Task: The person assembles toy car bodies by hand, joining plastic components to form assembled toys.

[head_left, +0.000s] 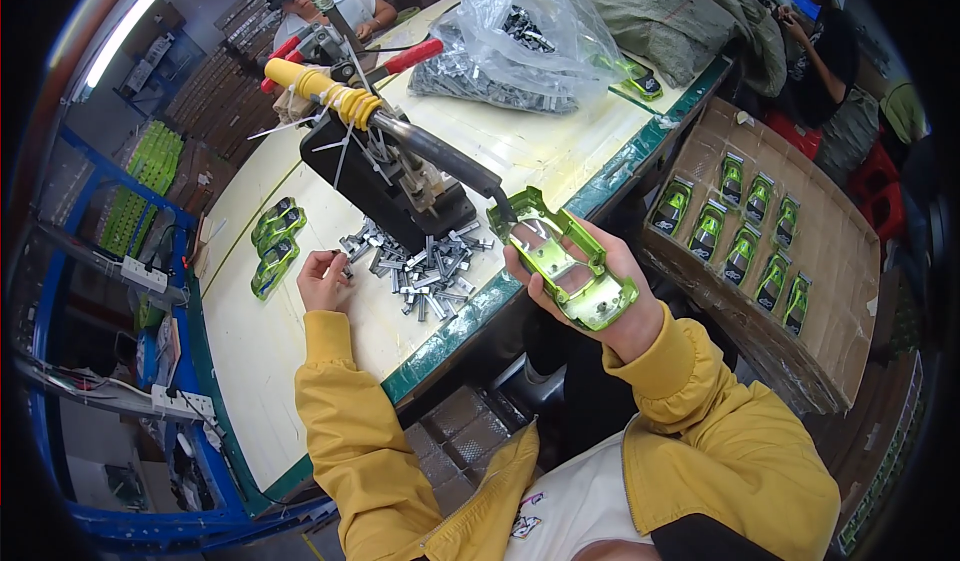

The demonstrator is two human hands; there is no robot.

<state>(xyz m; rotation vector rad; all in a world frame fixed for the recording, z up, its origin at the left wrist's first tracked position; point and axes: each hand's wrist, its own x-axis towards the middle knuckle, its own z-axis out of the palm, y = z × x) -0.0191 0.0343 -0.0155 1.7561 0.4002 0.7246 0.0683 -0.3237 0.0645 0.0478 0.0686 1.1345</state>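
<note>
My right hand (625, 296) is closed around a shiny green toy car body shell (570, 271), its hollow underside facing up. The shell's far end is close to the black-tipped rod of a lever hand press (395, 176). At the left edge of a loose heap of small silver metal pieces (425, 276), my left hand (323, 281) has its fingers pinched together. Something small may sit between those fingertips, but I cannot make it out. To the left of that hand, several green car shells (275, 246) lie on the cream tabletop (270, 351).
A clear plastic bag (520, 41) of metal pieces lies at the back, near a grey-green sack (670, 11). On the right, a cardboard box (820, 291) bears several green toy cars in rows. One person sits across the table; another is at the far right.
</note>
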